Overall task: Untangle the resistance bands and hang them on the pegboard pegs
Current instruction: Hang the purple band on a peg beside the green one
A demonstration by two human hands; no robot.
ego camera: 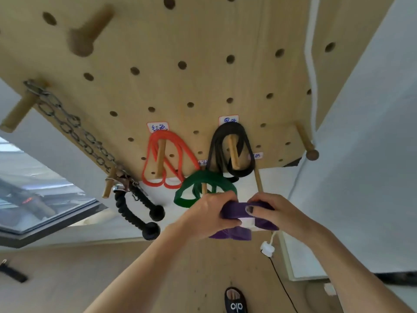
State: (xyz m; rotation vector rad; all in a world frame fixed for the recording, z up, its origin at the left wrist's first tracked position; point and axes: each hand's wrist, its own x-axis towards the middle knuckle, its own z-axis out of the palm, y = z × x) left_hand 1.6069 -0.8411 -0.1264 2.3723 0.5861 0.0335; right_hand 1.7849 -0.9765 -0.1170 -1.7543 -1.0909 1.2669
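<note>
**Last band in hand: the purple one goes up next**

You hold the wide purple rubber resistance band (pixel 237 213) bunched between both hands, just below the bottom edge of the pale wooden pegboard (pixel 203 82). Your left hand (pixel 208 216) is curled round its left end, and your right hand (pixel 269 212) pinches the right end with the thumb laid across the top, so each grip is clamped on the band. Folds of it hang beneath your left grip, which suggests it is still doubled over itself.

By my reading, this is the final hanging step. The next move calls for you to spread the two grips apart until the band opens into a clear loop, then lift it up and away from you onto a free peg. The nearest candidate looks like the thin wooden peg (pixel 258 181) just above your right grip; whether the small label beside it names purple is too blurred to tell.

Counted: four bands in all. Three already hang, each on its own peg above your grips:
- the thin orange resistance band (pixel 168 158), up and to the left
- the broad green resistance band (pixel 200 188), touching distance above your left grip
- the black resistance band (pixel 230 150), directly above

One band, the purple, is still unhung. Further left of your grips a steel chain (pixel 74 129) runs to a black rope handle (pixel 137 208), one of each.
</note>
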